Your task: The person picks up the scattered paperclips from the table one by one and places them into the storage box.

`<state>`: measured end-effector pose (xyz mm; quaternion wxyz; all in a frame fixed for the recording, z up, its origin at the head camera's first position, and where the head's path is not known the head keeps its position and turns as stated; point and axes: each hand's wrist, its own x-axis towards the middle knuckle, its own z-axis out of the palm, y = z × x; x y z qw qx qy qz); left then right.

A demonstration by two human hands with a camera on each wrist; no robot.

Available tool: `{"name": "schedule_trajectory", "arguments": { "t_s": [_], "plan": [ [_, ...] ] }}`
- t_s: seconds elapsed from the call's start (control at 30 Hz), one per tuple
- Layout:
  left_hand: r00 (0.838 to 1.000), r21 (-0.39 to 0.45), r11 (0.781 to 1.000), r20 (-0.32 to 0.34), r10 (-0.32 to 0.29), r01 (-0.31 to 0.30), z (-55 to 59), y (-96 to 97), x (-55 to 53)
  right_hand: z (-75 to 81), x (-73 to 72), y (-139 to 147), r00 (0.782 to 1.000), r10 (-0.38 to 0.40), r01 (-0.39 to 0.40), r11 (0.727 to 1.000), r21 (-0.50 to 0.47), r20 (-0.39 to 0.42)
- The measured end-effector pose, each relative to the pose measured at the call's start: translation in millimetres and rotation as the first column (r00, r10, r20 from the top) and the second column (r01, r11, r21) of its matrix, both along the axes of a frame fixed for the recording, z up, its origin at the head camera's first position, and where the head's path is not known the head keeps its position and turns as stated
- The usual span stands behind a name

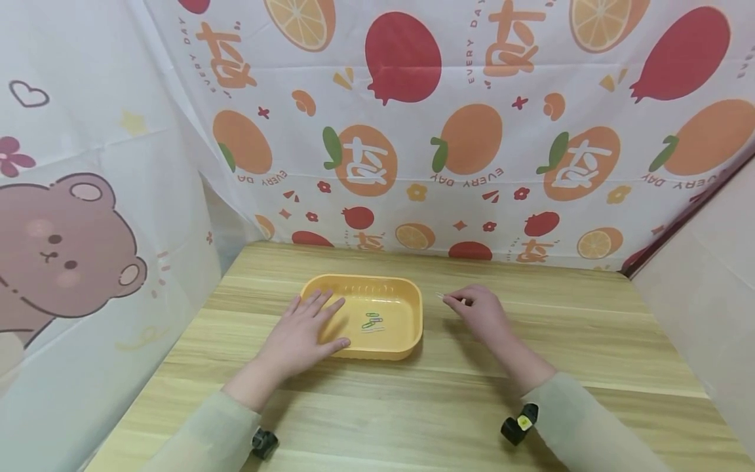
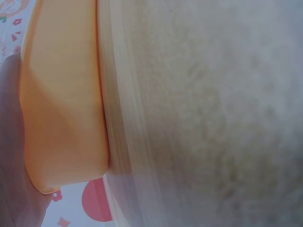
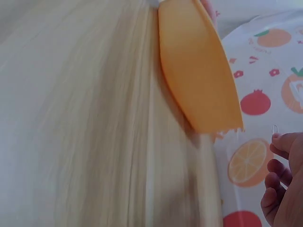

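A yellow plastic tray (image 1: 402,331) sits on the wooden table, with several small paper clips (image 1: 372,321), some coloured and some pale, lying on its floor. Across the tray's left side rests my left hand (image 1: 302,335), its fingers spread over the rim. To the right of the tray, just above the table, my right hand (image 1: 480,314) pinches a pale paper clip (image 3: 275,128) between thumb and forefinger. The clip's looped end sticks out past the fingertips in the right wrist view. Seen from the left wrist, the hand lies along the tray's rim.
The wooden table (image 1: 366,406) runs around the tray. A fruit-print cloth (image 1: 413,151) hangs behind its back edge, a bear-print cloth (image 1: 77,249) on the left, and a pale cloth (image 1: 708,275) on the right.
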<state>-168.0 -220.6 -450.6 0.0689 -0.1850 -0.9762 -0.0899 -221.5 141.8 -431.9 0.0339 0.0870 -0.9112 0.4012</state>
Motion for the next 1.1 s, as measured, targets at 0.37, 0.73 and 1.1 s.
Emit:
{"name": "schedule_trajectory", "arguments": {
  "t_s": [0.37,0.73,1.1],
  "plan": [
    [1.000,0.006,1.000,0.000,0.005,-0.005,2.8,0.1,1.0,3.8,0.3,-36.7,1.000,0.030,-0.031,0.997,-0.074,-0.004],
    [1.000,-0.003,1.000,-0.001,0.004,-0.004,1.3,-0.4,0.9,5.8,5.8,-72.5,0.994,0.094,-0.090,0.993,-0.076,0.052],
    [1.000,0.013,1.000,0.001,0.010,-0.010,2.0,1.4,1.6,8.7,6.4,-99.6,0.983,0.180,-0.181,0.983,-0.015,-0.018]
  ]
}}
